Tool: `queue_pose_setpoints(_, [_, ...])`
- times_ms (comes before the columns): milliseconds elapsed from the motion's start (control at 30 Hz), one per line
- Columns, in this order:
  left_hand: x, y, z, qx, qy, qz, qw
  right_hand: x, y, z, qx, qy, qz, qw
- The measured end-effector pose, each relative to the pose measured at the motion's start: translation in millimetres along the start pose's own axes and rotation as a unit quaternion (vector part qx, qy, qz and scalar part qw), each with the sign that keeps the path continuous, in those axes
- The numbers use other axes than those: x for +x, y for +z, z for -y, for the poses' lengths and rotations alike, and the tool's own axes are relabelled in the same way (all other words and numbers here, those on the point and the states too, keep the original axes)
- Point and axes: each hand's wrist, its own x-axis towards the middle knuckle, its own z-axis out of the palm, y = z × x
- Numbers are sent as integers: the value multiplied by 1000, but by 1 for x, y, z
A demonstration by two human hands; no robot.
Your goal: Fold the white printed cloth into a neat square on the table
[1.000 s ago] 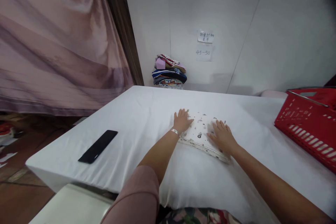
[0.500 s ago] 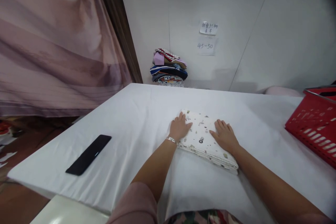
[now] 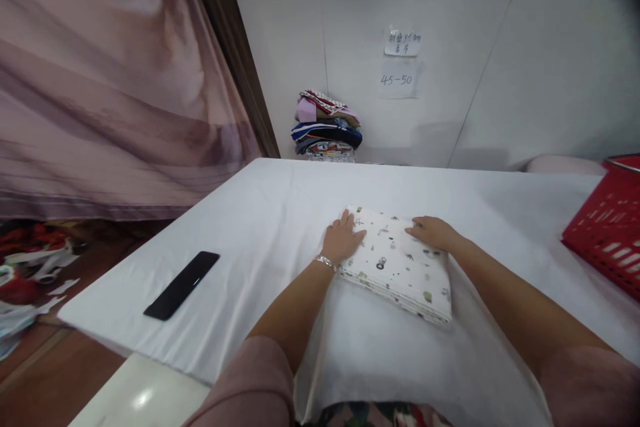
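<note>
Before a pale wall [image 3: 460,47], a white table [image 3: 270,213] bears a printed cloth [image 3: 390,263], layered into a rectangle; folding looks nearly done, perhaps only straightening remaining. A person's left hand [image 3: 341,240] lies open on the cloth's left edge; the right hand [image 3: 436,233], half-curled, touches its far right corner, grip unclear.

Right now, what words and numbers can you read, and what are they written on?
"45-50": handwritten on the lower paper on the wall.
Handwritten Chinese characters, two rows, on the upper paper: too blurred to read surely.
Folded cloth: little printed marks; I can't tell whether any is writing.
I can't read any other text.
</note>
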Motion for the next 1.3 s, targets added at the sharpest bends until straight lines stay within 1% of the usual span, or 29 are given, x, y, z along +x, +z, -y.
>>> queue_pose_setpoints(100, [9,-7,3,-13,47,33,998,-13,-1,-6,7,21,29,999])
queue_pose_setpoints(167, [18,-13,1,-22,94,64,993,-33,2,-9,17,37,45,998])
queue_pose_setpoints(200, [23,-17,-1,-22,114,67,991,-46,4,-9,20,48,48,998])
queue_pose_setpoints(267, [26,-24,-8,-25,133,46,990,-75,8,-9,21,77,48,996])
queue_pose_setpoints(333, [21,-28,-14,-48,131,13,990,-103,13,-6,24,107,45,993])
queue_pose_setpoints(433, [-8,-27,-14,-113,118,-23,986,-139,20,-4,58,119,37,990])
queue_pose_setpoints(533, [-52,-22,-3,-173,111,-78,976,-162,25,-6,98,109,40,988])
queue_pose_setpoints(567, [-68,-21,0,-186,125,-97,970,-165,25,-8,102,103,46,988])
queue_pose_setpoints(633, [-99,-20,3,-199,171,-116,958,-168,25,-10,97,94,48,990])
queue_pose_setpoints(700, [-127,-21,-3,-190,214,-114,952,-166,23,-8,81,80,24,993])
queue_pose_setpoints(767, [-151,-23,-17,-166,238,-97,952,-160,24,2,59,46,-40,996])
queue_pose_setpoints(833, [-170,-23,-34,-138,254,-63,955,-154,28,16,34,-26,-118,992])
queue_pose_setpoints(867, [-177,-22,-42,-126,270,-40,954,-151,32,23,20,-69,-145,987])
queue_pose_setpoints(900, [-184,-20,-49,-115,279,-27,953,-148,37,31,5,-107,-157,982])
queue_pose_setpoints(933, [-190,-17,-54,-107,279,-25,954,-146,43,37,-10,-134,-156,979])
queue_pose_setpoints(1000, [-198,-12,-59,-104,272,-27,956,-142,54,44,-41,-157,-130,978])
queue_pose_setpoints(1067, [-201,-9,-59,-123,267,-29,955,-140,61,46,-59,-154,-106,981])
queue_pose_setpoints(1133, [-199,-10,-56,-165,259,-35,951,-139,61,45,-57,-151,-97,982])
queue_pose_setpoints(1167, [-195,-11,-53,-193,243,-48,949,-138,58,46,-48,-150,-99,982])
queue_pose_setpoints(1200, [-190,-13,-50,-224,215,-69,948,-137,55,48,-33,-148,-104,983])
queue_pose_setpoints(1233, [-183,-14,-46,-256,172,-95,947,-136,51,51,-12,-143,-112,983])
queue_pose_setpoints(1300, [-166,-18,-36,-311,56,-141,938,-133,41,64,44,-130,-131,982])
